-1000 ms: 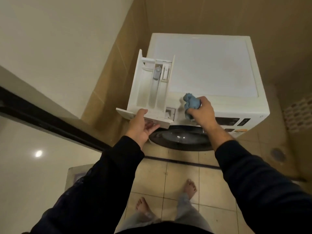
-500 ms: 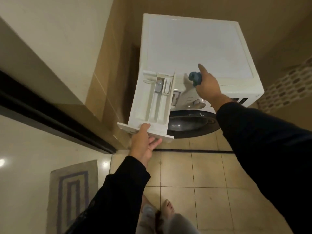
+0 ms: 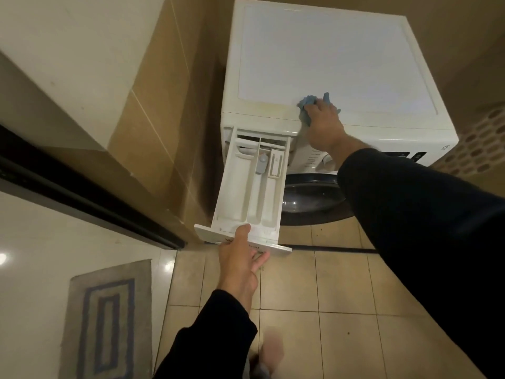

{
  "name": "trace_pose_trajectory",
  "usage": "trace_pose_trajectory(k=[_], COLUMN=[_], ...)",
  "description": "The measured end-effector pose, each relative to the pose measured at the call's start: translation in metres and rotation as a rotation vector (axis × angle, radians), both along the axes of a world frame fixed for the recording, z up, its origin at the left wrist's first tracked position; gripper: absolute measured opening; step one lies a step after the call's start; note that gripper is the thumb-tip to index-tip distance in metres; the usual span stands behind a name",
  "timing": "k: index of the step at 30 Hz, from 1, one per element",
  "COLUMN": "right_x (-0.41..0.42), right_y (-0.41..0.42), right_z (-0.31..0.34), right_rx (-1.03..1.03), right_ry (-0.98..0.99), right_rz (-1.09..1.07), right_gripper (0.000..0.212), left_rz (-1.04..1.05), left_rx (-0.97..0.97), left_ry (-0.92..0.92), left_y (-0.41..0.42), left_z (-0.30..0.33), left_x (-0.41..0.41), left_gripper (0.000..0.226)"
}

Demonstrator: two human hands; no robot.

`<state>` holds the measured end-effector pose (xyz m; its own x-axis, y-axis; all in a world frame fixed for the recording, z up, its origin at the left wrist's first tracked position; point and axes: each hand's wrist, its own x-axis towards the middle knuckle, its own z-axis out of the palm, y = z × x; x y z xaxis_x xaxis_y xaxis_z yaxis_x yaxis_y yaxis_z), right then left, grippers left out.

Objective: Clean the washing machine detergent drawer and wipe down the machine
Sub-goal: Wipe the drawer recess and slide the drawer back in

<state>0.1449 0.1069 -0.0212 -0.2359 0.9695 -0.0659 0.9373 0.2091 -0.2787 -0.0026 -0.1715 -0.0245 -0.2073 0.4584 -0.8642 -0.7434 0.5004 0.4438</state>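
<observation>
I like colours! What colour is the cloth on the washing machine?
Light blue crumpled cloth, under the right hand, head view.

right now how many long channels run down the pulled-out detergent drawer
3 in the detergent drawer: left, middle, right. The back end under the machine top may hide more.

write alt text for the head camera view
A person's right hand presses a blue cloth on a white washing machine top's front edge, while the left hand grips the pulled-out detergent drawer.
</observation>
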Motion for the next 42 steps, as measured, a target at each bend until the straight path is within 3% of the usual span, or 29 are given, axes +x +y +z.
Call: trace_pose_trajectory(k=[13, 42], right_x=[0.005, 0.004], right_y=[0.000, -0.004], right_z=[-0.006, -0.006], right_rx=[-0.044, -0.023], right_ry=[-0.096, -0.106], right_rz=[0.035, 0.019], right_gripper=[0.081, 0.076], left_rz=[0.039, 0.060], left_rx=[-0.040, -0.021], left_ry=[-0.014, 0.083], left_y=[0.002, 0.031], left_z=[-0.011, -0.017], left_x=[0.025, 0.044], left_gripper=[0.032, 0.048])
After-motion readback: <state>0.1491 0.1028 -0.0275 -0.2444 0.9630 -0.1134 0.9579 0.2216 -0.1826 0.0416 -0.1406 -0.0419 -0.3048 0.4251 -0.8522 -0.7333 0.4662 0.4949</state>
